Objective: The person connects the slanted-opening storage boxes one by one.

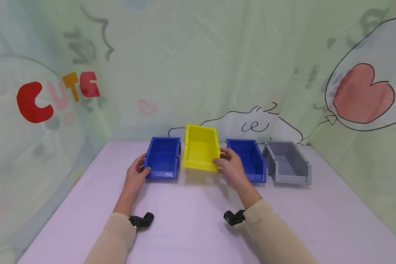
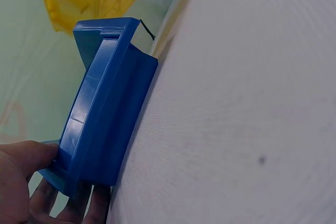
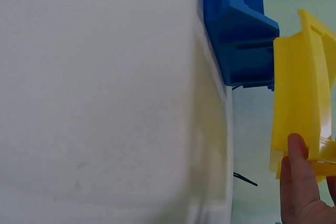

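Note:
In the head view a yellow storage bin (image 1: 201, 148) is held up off the table, with a gap beneath its front. My right hand (image 1: 232, 167) grips its right side near the front, thumb over the rim. The right wrist view shows the fingers under and behind that yellow bin (image 3: 296, 87). To its left, a blue storage bin (image 1: 162, 161) stands on the table. My left hand (image 1: 136, 176) pinches its front left corner, thumb on the rim and fingers outside, as the blue bin (image 2: 113, 114) in the left wrist view also shows.
A second blue bin (image 1: 250, 161) stands right of the yellow one, partly behind my right hand. Beside it is a grey bin (image 1: 290, 163). All stand along the back of the pale table (image 1: 191, 227), before a printed cloth backdrop (image 1: 198, 66).

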Motion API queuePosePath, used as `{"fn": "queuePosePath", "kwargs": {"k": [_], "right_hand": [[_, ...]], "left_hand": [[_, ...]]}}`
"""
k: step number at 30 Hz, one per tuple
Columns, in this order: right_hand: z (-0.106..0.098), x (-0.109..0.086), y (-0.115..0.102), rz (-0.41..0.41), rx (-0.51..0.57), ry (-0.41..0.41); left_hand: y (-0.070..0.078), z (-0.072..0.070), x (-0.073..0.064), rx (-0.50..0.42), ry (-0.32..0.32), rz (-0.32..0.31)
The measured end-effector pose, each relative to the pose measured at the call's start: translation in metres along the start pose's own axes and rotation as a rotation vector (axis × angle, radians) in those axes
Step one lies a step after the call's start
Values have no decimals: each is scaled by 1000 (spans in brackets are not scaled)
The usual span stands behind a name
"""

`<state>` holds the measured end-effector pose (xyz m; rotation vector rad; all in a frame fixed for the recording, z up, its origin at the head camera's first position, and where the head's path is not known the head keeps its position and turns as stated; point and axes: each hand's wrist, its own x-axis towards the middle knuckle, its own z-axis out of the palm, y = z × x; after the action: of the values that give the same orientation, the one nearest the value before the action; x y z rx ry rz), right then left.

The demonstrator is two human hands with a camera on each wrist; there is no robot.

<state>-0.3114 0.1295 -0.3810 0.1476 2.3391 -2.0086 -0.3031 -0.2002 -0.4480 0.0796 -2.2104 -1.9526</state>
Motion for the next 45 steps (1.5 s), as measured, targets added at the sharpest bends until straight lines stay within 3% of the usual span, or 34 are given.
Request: {"fn": "queuePosePath", "kwargs": {"k": [12,19,26,45], "right_hand": [[5,7,1,29,104,-63],[11,10,6,43,107,-60],[12,11,8,44,106,-66],[14,11,11,57,76,-49]], "left_hand": [[0,-1,0,24,0,-17],[0,-3,0,43,6,-48],[0,-4,-1,27,-6,-25],[0,-2,-1,31,-3,-38]]}}
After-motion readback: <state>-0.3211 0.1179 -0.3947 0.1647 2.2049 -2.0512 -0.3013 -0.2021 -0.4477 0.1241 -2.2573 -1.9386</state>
